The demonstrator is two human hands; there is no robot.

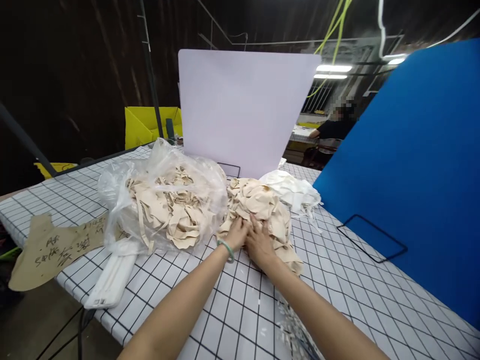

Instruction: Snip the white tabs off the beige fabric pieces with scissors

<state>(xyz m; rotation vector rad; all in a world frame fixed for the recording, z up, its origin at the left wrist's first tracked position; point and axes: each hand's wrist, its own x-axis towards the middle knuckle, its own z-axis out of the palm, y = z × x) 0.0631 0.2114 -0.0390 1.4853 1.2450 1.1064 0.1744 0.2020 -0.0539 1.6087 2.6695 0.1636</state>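
A heap of crumpled beige fabric pieces [258,197] lies on the checked tabletop in front of me. My left hand [237,235], with a pale green bangle at the wrist, digs into its near left side; the fingers are bent and closed on a fold of cloth, their tips partly hidden. Right beside it, my right hand [259,246] rests on the near face of the heap, fingers apart and stretched over the fabric. Left of both hands, a clear plastic bag [213,187] stands open around more beige pieces [183,225].
White fabric [290,187] lies behind the heap. A pale upright panel [247,110] and a blue panel [420,175] border the table. At left are a marked brown paper pattern [60,250] and a white power strip [112,280]. A person [335,127] sits beyond.
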